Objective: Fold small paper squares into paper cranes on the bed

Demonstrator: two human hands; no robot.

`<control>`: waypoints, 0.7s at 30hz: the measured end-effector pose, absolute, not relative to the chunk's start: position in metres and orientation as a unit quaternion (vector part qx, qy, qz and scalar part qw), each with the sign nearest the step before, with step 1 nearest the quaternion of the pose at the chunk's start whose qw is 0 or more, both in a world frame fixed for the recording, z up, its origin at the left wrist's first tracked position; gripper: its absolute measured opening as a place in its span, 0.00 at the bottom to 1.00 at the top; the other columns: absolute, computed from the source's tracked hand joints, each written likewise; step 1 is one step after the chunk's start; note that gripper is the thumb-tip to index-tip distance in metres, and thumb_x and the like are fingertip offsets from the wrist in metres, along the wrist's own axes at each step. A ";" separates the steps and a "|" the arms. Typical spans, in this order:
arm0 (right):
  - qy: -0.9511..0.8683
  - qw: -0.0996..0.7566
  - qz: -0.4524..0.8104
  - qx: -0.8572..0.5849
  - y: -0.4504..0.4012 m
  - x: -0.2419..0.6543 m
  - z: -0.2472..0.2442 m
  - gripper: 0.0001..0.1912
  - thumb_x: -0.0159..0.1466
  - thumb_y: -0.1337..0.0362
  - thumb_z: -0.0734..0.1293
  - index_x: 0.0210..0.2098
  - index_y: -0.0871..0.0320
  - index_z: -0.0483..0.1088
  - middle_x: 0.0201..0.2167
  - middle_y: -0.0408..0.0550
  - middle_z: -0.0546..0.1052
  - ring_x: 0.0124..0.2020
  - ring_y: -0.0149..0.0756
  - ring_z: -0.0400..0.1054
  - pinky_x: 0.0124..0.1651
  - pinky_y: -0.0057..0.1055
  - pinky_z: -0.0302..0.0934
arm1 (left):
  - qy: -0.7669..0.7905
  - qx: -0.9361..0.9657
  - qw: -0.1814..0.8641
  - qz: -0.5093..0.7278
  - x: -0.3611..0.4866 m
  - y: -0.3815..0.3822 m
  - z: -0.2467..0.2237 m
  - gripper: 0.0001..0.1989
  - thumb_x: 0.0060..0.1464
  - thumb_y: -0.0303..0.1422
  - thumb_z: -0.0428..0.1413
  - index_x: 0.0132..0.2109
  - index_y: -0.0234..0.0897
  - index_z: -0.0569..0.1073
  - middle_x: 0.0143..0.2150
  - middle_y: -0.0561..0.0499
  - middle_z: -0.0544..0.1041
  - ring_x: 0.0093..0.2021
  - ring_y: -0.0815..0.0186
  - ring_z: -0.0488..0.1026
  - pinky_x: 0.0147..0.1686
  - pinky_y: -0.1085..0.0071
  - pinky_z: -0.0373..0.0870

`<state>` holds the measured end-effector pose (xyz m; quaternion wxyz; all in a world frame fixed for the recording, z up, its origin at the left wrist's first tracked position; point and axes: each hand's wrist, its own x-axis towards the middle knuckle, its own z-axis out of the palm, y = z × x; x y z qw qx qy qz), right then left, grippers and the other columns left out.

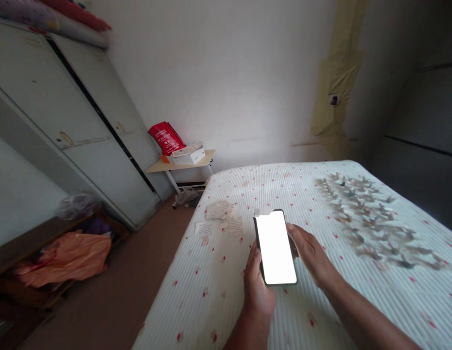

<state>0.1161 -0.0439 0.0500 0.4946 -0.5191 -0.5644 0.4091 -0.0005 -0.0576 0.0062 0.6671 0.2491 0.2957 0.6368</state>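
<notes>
A smartphone [276, 248] with a glowing white, washed-out screen is held upright above the bed. My left hand [254, 277] grips it along the left edge and from below, fingers wrapped behind it. At the right edge my right hand [309, 250] is closed against the phone, with its fingers partly hidden behind it. Beyond the phone, to the left, lie pieces of printed paper [220, 211] on the bed. Over to the right, rows of small folded paper shapes [372, 214], like cranes, rest on the sheet.
A white bed sheet [200, 311] with red spots covers the bed. At the far left corner stands a small table [156, 166] with a red bag [166, 137] and a white box [191, 156]. Cabinets [87, 97] line the left wall. Orange cloth or plastic [69, 257] lies on a low bench.
</notes>
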 end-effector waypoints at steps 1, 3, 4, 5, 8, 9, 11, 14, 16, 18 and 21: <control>-0.564 0.495 0.412 -0.517 -0.044 0.116 0.050 0.22 0.64 0.48 0.52 0.26 0.59 0.62 0.22 0.43 0.65 0.24 0.32 0.59 0.26 0.27 0.54 | 0.293 0.242 0.670 0.637 0.000 -0.058 0.007 0.20 0.53 0.41 0.50 0.51 0.38 0.70 0.50 0.46 0.72 0.54 0.57 0.65 0.51 0.64 0.62; -0.563 0.490 0.422 -0.514 -0.045 0.116 0.051 0.24 0.64 0.48 0.51 0.28 0.60 0.64 0.24 0.45 0.67 0.26 0.33 0.60 0.26 0.28 0.55 | 0.289 0.231 0.675 0.639 0.000 -0.057 0.007 0.20 0.52 0.41 0.51 0.50 0.39 0.70 0.49 0.46 0.73 0.53 0.57 0.66 0.50 0.64 0.62; -0.563 0.488 0.428 -0.512 -0.045 0.116 0.051 0.24 0.64 0.48 0.50 0.29 0.60 0.65 0.25 0.46 0.68 0.26 0.34 0.61 0.27 0.28 0.57 | 0.289 0.227 0.676 0.639 0.000 -0.057 0.008 0.20 0.52 0.42 0.51 0.50 0.38 0.70 0.49 0.46 0.73 0.52 0.57 0.67 0.50 0.64 0.63; -0.563 0.485 0.434 -0.508 -0.045 0.116 0.051 0.24 0.64 0.48 0.50 0.31 0.61 0.66 0.26 0.47 0.69 0.27 0.34 0.62 0.28 0.29 0.58 | 0.290 0.223 0.677 0.639 0.000 -0.057 0.008 0.20 0.52 0.42 0.51 0.49 0.38 0.71 0.49 0.46 0.73 0.52 0.57 0.67 0.49 0.64 0.63; -0.581 0.473 0.460 -0.478 -0.046 0.114 0.047 0.18 0.63 0.54 0.56 0.42 0.61 0.67 0.35 0.51 0.73 0.34 0.38 0.66 0.35 0.32 0.62 | 0.289 0.209 0.682 0.638 -0.003 -0.054 0.005 0.21 0.52 0.43 0.50 0.48 0.35 0.71 0.48 0.45 0.73 0.50 0.56 0.69 0.48 0.63 0.64; -0.591 0.462 0.468 -0.466 -0.047 0.113 0.045 0.19 0.60 0.58 0.60 0.49 0.59 0.64 0.40 0.52 0.72 0.38 0.39 0.67 0.38 0.34 0.63 | 0.285 0.204 0.682 0.642 -0.004 -0.053 0.004 0.21 0.52 0.43 0.50 0.48 0.35 0.71 0.48 0.44 0.73 0.49 0.56 0.69 0.48 0.63 0.64; -0.615 0.434 0.474 -0.456 -0.049 0.112 0.038 0.37 0.52 0.67 0.66 0.59 0.54 0.52 0.51 0.52 0.67 0.46 0.43 0.65 0.43 0.36 0.63 | 0.276 0.194 0.678 0.653 -0.006 -0.052 0.001 0.20 0.52 0.42 0.50 0.49 0.36 0.70 0.48 0.45 0.73 0.50 0.56 0.69 0.48 0.62 0.64; -0.646 0.404 0.455 -0.461 -0.053 0.110 0.027 0.53 0.44 0.76 0.65 0.64 0.50 0.36 0.61 0.51 0.54 0.55 0.46 0.58 0.46 0.37 0.63 | 0.280 0.182 0.667 0.665 -0.007 -0.051 -0.002 0.19 0.53 0.39 0.51 0.49 0.36 0.70 0.49 0.46 0.72 0.51 0.56 0.67 0.48 0.63 0.64; -0.660 0.401 0.437 -0.460 -0.054 0.110 0.022 0.55 0.43 0.78 0.62 0.64 0.49 0.33 0.63 0.50 0.49 0.59 0.47 0.52 0.50 0.38 0.61 | 0.293 0.175 0.657 0.672 -0.008 -0.051 -0.004 0.18 0.52 0.39 0.51 0.49 0.37 0.70 0.50 0.46 0.72 0.52 0.56 0.67 0.48 0.63 0.64; -0.673 0.400 0.423 -0.456 -0.054 0.110 0.019 0.54 0.44 0.78 0.61 0.64 0.51 0.31 0.64 0.50 0.47 0.61 0.47 0.47 0.54 0.40 0.57 | 0.305 0.172 0.645 0.679 -0.008 -0.052 -0.005 0.18 0.52 0.39 0.51 0.49 0.37 0.70 0.50 0.46 0.72 0.53 0.56 0.66 0.49 0.63 0.64; -0.688 0.397 0.406 -0.452 -0.054 0.111 0.019 0.56 0.43 0.78 0.62 0.64 0.51 0.29 0.65 0.50 0.43 0.63 0.46 0.42 0.57 0.42 0.53 | 0.306 0.183 0.642 0.678 -0.008 -0.052 -0.004 0.19 0.52 0.39 0.51 0.49 0.37 0.69 0.50 0.46 0.72 0.53 0.56 0.66 0.50 0.63 0.63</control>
